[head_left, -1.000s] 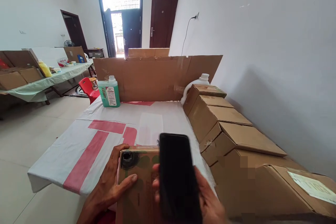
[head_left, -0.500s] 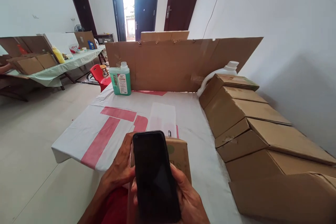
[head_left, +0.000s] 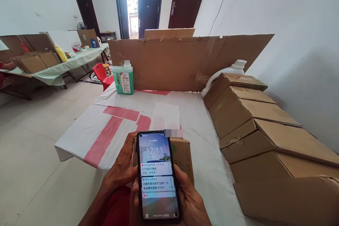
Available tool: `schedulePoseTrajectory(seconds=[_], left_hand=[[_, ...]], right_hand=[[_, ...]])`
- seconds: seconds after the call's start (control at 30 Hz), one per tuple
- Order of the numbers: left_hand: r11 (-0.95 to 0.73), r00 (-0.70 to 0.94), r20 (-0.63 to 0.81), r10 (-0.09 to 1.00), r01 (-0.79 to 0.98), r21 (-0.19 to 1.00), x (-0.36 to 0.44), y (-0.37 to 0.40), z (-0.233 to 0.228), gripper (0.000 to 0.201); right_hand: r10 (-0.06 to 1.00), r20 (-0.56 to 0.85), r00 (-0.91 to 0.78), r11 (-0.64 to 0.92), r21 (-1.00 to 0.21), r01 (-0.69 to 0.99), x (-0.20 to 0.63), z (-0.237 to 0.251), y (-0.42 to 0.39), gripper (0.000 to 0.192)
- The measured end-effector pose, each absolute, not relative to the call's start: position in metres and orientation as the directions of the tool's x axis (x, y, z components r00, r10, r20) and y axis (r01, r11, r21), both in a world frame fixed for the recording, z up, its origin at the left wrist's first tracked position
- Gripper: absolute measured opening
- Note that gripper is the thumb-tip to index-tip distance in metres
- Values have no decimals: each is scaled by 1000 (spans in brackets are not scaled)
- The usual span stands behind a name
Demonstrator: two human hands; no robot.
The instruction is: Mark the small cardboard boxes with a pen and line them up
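Note:
A black smartphone is held upright in front of me, its screen lit with the clock 12:11 and several notifications. My right hand wraps round it from behind, thumb along the right edge and fingertips showing at the left edge. At the phone's upper left side, my left hand is closed, with the thumb against the edge and its other fingertips hidden behind the phone. Behind the phone stands a small cardboard box, partly covered by it.
A table with a white and red cover lies ahead. On it are a green liquid bottle, a cardboard screen, a white jug and a row of cardboard boxes. A red chair stands beyond the left edge.
The phone's dark screen has lit up and shows the lock screen. Both hands keep nearly the same hold. The surroundings have shifted slightly right in view.

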State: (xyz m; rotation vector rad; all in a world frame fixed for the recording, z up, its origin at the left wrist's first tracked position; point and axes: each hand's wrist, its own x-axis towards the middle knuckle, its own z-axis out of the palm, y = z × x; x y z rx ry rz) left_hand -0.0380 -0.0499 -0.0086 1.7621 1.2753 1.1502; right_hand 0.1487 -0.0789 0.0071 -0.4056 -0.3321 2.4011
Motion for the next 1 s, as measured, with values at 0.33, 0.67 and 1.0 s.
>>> schedulePoseTrajectory(seconds=[0.33, 0.67, 1.0], left_hand=[[-214, 98, 190, 977, 414, 885, -46, -49, -27, 64], [-64, -51, 95, 994, 426, 903, -59, -47, -33, 57], [39, -33, -31, 999, 277, 960, -72, -21, -53, 58]], right_hand=[[734, -208, -647, -671, -372, -642, 159, 13, -88, 56], [884, -154, 441, -126, -988, -91, 251, -65, -8, 66], [870, -94, 485, -368, -778, 510, 287, -143, 25, 35]])
